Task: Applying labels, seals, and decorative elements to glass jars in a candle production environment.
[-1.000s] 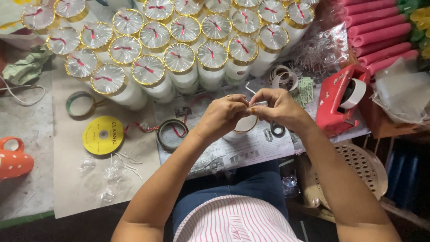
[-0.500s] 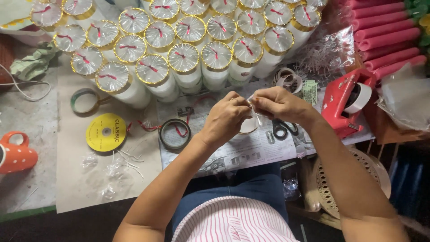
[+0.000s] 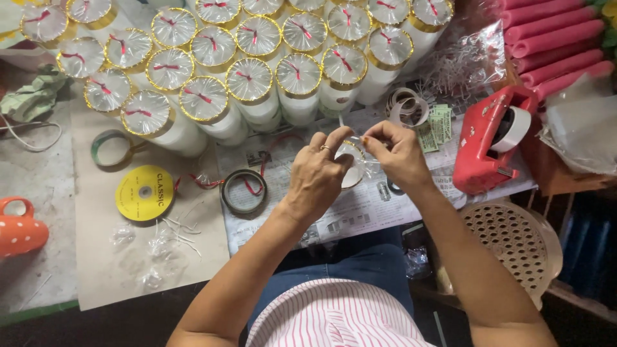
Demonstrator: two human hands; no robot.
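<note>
Candle (image 3: pixel 352 168), a white one with clear wrap over the top, sits right in the middle of the bench on the newspaper sheet (image 3: pixel 360 205), and both hands are pinched on the wrap at its top.

Going left to right: far left there's an orange mug with white dots (image 3: pixel 20 231) at the edge, plus a crumpled green cloth (image 3: pixel 33 97) further back. Next comes a flat brown sheet of card (image 3: pixel 96 257) with a yellow disc-shaped spool (image 3: pixel 144 193) lying on it, dark print on its round label. Just behind that is an empty green-rimmed tape ring (image 3: pixel 110 148), and to the right a dark tape ring (image 3: pixel 244 191) with a bit of red ribbon (image 3: pixel 205 182) trailing beside it. Small scraps of clear film are scattered on the card below the spool.

Across the back there's a big block of finished white candles (image 3: pixel 250 83), each capped in shiny clear film with a gold band and a red ribbon tie, packed shoulder to shoulder.

Left hand (image 3: pixel 316 177) has a ring on one finger and grips the candle top from the left; right hand (image 3: pixel 398 154) meets it from the right, fingertips nearly touching.

Right of the hands: some pale tape rings (image 3: pixel 406 106), small green printed slips (image 3: pixel 438 123), a red tape dispenser (image 3: pixel 485 138), and a stack of pink rolls (image 3: pixel 553 45) in the far corner. A beige perforated stool (image 3: pixel 514 241) sits lower right.
</note>
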